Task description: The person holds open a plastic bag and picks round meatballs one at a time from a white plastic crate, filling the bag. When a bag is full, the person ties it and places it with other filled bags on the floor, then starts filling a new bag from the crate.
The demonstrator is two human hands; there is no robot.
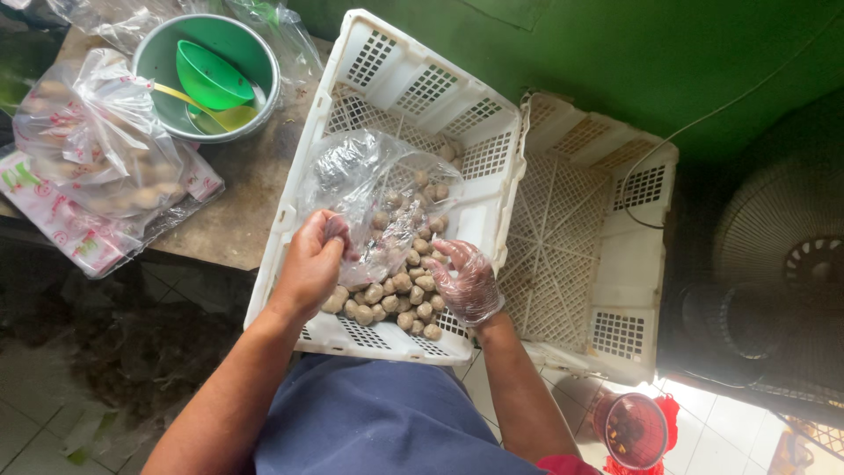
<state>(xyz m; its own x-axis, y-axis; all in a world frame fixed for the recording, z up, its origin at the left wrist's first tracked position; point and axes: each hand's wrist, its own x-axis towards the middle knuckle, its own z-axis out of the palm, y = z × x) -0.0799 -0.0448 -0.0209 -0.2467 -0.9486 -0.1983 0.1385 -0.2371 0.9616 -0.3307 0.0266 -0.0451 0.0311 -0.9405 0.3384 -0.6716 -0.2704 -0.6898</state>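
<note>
The left hand (309,264) pinches a thin clear bag (369,198) open over the meatballs (396,295) in the near white crate (387,79), while the gloved right hand (469,283), loosely curled and empty, could drop slippery ones outside the sagging mouth.

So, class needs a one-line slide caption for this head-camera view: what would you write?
Bare left hand holds a clear bag open while the gloved right hand gathers brown balls in a white crate.

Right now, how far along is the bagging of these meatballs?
Done: a filled bag lies on the table. In hand: the left hand holds a clear bag open while the gloved right hand reaches into it. Left: a pile of meatballs in the white crate.
</note>
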